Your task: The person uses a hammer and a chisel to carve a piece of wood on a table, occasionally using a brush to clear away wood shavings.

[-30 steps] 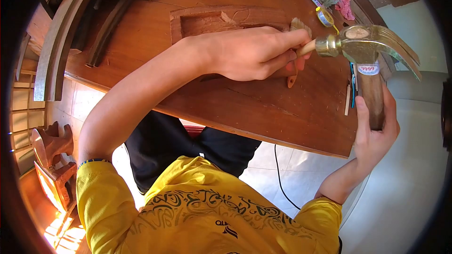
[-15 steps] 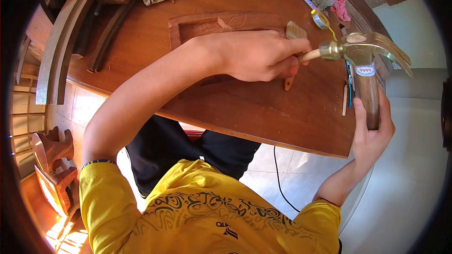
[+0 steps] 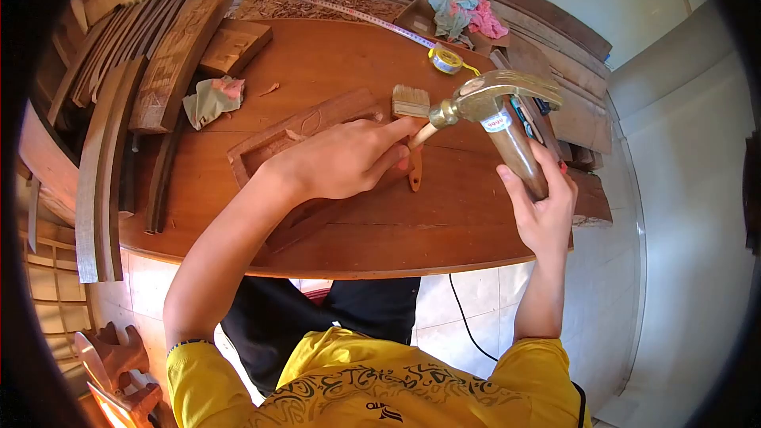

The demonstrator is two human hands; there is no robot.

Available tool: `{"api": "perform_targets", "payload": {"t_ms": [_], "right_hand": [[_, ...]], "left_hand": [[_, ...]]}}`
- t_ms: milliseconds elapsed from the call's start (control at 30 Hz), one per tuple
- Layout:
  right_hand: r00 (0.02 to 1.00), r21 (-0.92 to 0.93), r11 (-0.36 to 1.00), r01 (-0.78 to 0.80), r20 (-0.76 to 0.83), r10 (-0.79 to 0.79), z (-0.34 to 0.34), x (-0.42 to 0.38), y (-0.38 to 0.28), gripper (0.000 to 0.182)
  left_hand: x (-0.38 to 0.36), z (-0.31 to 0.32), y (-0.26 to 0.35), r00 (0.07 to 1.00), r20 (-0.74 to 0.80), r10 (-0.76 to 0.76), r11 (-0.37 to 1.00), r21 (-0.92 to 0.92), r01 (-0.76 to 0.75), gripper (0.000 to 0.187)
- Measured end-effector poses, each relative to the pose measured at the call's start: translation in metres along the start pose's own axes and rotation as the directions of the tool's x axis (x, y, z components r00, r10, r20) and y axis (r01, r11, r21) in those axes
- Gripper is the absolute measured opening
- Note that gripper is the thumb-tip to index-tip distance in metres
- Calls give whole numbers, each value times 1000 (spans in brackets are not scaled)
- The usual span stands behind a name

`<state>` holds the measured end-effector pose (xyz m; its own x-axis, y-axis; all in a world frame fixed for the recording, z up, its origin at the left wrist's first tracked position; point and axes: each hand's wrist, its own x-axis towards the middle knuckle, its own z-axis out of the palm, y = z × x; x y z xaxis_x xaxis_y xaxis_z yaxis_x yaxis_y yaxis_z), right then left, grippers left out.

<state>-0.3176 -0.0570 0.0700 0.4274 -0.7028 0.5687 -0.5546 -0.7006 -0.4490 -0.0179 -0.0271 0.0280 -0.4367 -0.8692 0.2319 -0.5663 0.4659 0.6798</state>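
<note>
In my left hand (image 3: 345, 160) is a thin pale wooden handle (image 3: 422, 135), its fingers closed round it; its far end is hidden by the hand. The handle's top meets the striking face of a claw hammer (image 3: 476, 98). My right hand (image 3: 543, 206) wraps round the hammer's brown grip (image 3: 519, 160), below a white label. Under my left hand and forearm lies a carved wooden piece (image 3: 258, 143) with a recess, partly covered. A flat brush (image 3: 411, 101) with an orange handle rests just beyond my left hand.
On the wooden table (image 3: 333, 55) are a crumpled cloth (image 3: 212, 101) and an extended tape measure (image 3: 445, 60). Wood lengths (image 3: 107, 166) are stacked at left. Behind are wood shavings (image 3: 309, 1), coloured rags (image 3: 460, 12) and planks (image 3: 567, 71). A black cable (image 3: 468, 325) hangs below the table's front edge.
The view has shifted, showing more of the table's back and left side. Both hands and the hammer appear further left and lower in view, with the hammer's grip now tilted. Both holds are unchanged.
</note>
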Motion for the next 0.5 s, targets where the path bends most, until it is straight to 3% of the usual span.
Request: {"api": "perform_targets", "payload": {"t_ms": [67, 167, 267, 367, 500], "right_hand": [[1000, -3, 1000, -4, 4, 4, 2, 4, 1, 37], [1000, -9, 1000, -4, -14, 4, 7, 13, 2, 37], [998, -27, 1000, 9, -57, -10, 11, 25, 12, 38], [993, 11, 1000, 0, -114, 1, 25, 41, 26, 36], [988, -59, 998, 21, -153, -30, 51, 67, 40, 37]], "left_hand": [[4, 7, -5, 999, 11, 36, 979, 201, -38, 19], [13, 24, -13, 970, -87, 226, 938, 287, -193, 19], [13, 17, -10, 986, -127, 107, 989, 120, -91, 19], [-2, 9, 0, 982, -164, 96, 991, 109, -78, 19], [-20, -2, 16, 997, -61, -45, 976, 212, 57, 22]]}}
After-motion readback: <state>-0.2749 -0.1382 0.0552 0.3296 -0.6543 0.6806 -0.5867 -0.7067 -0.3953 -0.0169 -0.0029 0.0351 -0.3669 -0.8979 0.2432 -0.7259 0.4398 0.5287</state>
